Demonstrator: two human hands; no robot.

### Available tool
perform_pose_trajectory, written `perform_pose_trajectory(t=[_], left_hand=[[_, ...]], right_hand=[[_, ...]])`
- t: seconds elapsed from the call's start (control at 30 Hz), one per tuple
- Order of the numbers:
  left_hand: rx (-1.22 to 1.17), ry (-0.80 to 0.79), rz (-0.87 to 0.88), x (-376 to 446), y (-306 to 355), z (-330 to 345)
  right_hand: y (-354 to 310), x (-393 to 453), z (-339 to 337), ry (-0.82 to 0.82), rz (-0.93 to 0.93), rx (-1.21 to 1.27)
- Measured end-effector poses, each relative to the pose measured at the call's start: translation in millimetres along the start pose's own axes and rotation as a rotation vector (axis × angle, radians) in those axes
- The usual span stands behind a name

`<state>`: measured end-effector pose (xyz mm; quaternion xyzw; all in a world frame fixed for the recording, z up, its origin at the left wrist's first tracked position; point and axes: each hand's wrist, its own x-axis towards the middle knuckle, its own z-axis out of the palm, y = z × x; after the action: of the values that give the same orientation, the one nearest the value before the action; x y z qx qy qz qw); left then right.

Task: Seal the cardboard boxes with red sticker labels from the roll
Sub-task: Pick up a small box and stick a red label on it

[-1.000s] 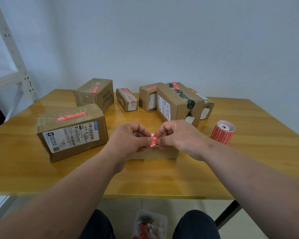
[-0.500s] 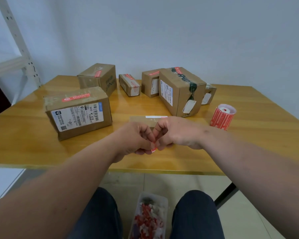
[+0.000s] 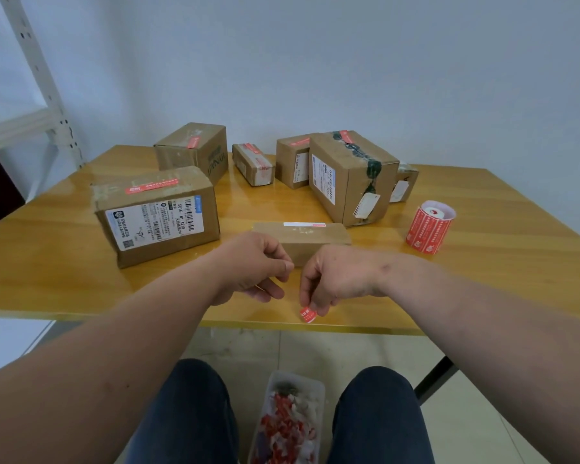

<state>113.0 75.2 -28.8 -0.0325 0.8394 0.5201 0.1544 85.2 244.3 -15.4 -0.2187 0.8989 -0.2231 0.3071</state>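
A flat cardboard box (image 3: 312,237) lies just beyond my hands, with a white-and-red strip (image 3: 304,224) along its far top edge. My right hand (image 3: 335,279) hangs over the table's near edge and pinches a small red-and-white sticker piece (image 3: 308,314) in its fingertips. My left hand (image 3: 252,266) hovers beside it with curled fingers, and nothing shows between them. The red label roll (image 3: 429,227) stands upright to the right. Several other boxes carry red labels, such as the large one (image 3: 154,212) on the left.
More boxes (image 3: 349,175) stand across the back of the wooden table (image 3: 482,296). A clear bin (image 3: 290,420) with red and white scraps sits on the floor between my knees. A white metal shelf (image 3: 47,105) is at the far left.
My hands, which pinched the sticker piece together over the flat box, have drawn back to the table edge and parted. Only the right hand holds the piece now.
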Motion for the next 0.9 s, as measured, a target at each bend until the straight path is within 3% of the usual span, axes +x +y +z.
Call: perform_pose_trajectory(t=[0.47,0.9], left_hand=[[0.006,-0.013,0.016,14.8,9.6,-1.8],[0.016,0.029,0.072,13.4,15.7,0.8]], right_hand=[[4.3,7.8,-6.2,-0.249,0.066,-0.073],[7.6,0.7,-25.3,-0.072,0.024,-0.039]])
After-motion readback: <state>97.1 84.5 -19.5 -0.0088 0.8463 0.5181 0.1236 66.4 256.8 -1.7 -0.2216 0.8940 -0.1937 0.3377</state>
